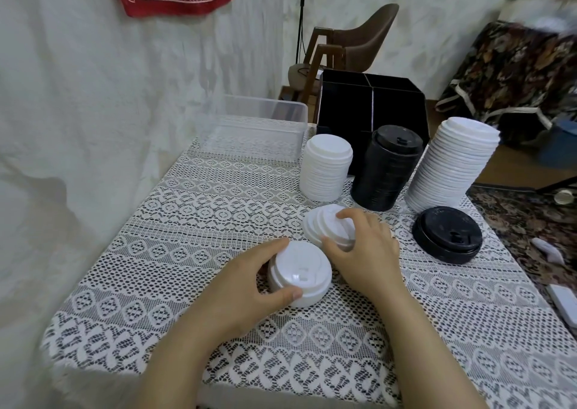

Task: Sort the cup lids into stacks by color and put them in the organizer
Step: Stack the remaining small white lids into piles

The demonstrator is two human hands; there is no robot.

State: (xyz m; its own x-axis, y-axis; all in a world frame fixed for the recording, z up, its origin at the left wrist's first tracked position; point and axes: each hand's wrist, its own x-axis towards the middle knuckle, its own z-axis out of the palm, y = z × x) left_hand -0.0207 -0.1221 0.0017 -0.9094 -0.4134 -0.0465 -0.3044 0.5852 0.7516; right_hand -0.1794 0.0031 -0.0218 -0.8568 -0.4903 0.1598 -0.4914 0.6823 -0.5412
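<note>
Cup lids in white sit under both my hands near the middle of the table. My left hand (246, 286) is curled round a short white stack (299, 276) at about 6 o'clock, thumb on its near rim and a finger on the far rim. My right hand (368, 252) grips a splayed white stack (327, 226) just beyond, at 1 o'clock from the first.

I judge this to be the gathering step: the last loose white lids are being squared up, and none is in the organizer (371, 102) yet, which stands at 12 o'clock behind the piles. Next I should true the splayed lids, nest one short pile on the other, and join them to a tall white stack (326, 168) at 12 o'clock. A black stack (385, 168) and a second white stack (452, 165) stand toward 1 and 2 o'clock, with a loose black lid (446, 238) at 3 o'clock.

Every lid lies dome up, so each pile's long axis is vertical. The splayed one has its lower lids slid out toward 9 o'clock. The white pile at 2 o'clock appears to tilt away toward 1 o'clock.
</note>
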